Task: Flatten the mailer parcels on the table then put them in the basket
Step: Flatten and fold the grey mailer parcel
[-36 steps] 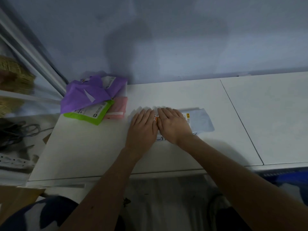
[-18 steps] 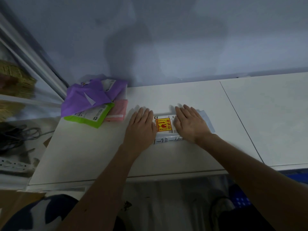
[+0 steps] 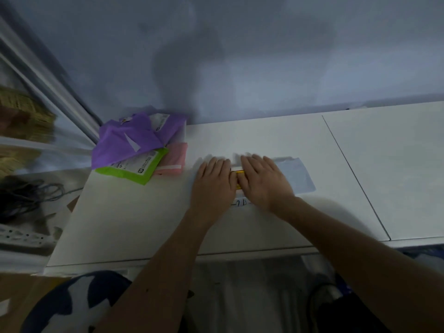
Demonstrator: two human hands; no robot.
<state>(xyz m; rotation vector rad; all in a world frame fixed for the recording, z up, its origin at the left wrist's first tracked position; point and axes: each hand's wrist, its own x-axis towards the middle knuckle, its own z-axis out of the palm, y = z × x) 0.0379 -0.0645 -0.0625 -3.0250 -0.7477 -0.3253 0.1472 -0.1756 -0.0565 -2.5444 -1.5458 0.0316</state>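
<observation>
early days imo: left hand (image 3: 213, 181) and right hand (image 3: 263, 180), fingers straight, press the pale mailer (image 3: 300, 174) flat mid table (image 3: 144, 224), the colourful pile (image 3: 129, 145) at the far-left corner waits, no basket in view

A flat mailer (image 3: 298, 174) lay on the table (image 3: 144, 224) at mid-frame, with the left hand (image 3: 213, 186) and right hand (image 3: 264, 181) side by side on top of it and its right end showing beyond the right hand. Left of the hands, a heap of mailers (image 3: 134, 150) sat at the table's far corner by the wall, and cables (image 3: 26, 198) lay off the table at the frame's left edge.
</observation>
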